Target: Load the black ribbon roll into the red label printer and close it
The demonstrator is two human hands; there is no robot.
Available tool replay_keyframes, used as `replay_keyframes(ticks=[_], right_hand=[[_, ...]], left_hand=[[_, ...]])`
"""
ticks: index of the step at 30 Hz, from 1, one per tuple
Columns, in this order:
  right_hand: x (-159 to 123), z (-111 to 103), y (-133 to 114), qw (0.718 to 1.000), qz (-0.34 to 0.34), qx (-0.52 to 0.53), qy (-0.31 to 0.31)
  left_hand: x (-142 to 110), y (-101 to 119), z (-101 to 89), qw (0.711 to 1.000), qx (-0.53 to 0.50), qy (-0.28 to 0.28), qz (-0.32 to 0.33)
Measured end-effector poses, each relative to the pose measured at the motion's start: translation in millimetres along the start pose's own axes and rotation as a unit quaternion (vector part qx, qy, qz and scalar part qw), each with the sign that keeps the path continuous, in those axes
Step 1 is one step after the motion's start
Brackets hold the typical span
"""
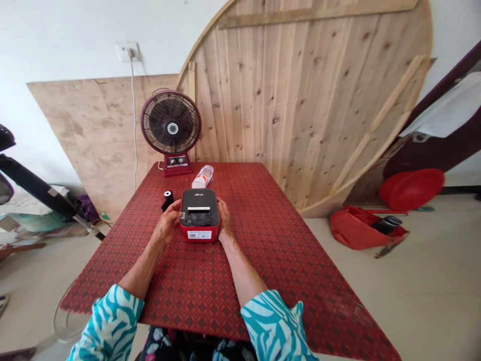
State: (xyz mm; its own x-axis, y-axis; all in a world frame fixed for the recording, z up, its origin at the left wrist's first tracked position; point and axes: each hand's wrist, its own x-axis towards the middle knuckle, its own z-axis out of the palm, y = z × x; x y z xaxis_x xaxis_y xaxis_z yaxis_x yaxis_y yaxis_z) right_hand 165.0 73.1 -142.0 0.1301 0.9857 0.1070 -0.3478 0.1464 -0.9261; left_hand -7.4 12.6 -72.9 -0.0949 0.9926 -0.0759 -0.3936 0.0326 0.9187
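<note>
A small red and black label printer [199, 215] sits in the middle of the red patterned table [263, 260]. My left hand [169, 224] rests against its left side, fingers curled onto the top edge. Pressed flat against the printer's right side is my right hand [224, 219]. A black roll with a white core [167, 198] stands just left of the printer, behind my left hand. Beyond the printer lies a clear plastic bottle [203, 176] on its side.
A dark red table fan [172, 131] stands at the table's far end, its cord running up to a wall socket [128, 51]. Wooden boards lean on the wall behind. On the floor at right lie a red basin [412, 188] and a red bag [356, 229].
</note>
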Motion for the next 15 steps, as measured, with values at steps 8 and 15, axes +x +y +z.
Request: replay_keyframes(ticks=[8, 15], right_hand=[[0.0, 3.2, -5.5, 1.0, 0.007, 0.008, 0.02], [-2.6, 5.1, -9.6, 1.0, 0.008, 0.023, 0.017]], left_hand=[[-1.3, 6.0, -4.8, 0.997, 0.01, -0.016, -0.074], [-2.1, 0.7, -5.7, 0.999, 0.026, 0.001, -0.048]])
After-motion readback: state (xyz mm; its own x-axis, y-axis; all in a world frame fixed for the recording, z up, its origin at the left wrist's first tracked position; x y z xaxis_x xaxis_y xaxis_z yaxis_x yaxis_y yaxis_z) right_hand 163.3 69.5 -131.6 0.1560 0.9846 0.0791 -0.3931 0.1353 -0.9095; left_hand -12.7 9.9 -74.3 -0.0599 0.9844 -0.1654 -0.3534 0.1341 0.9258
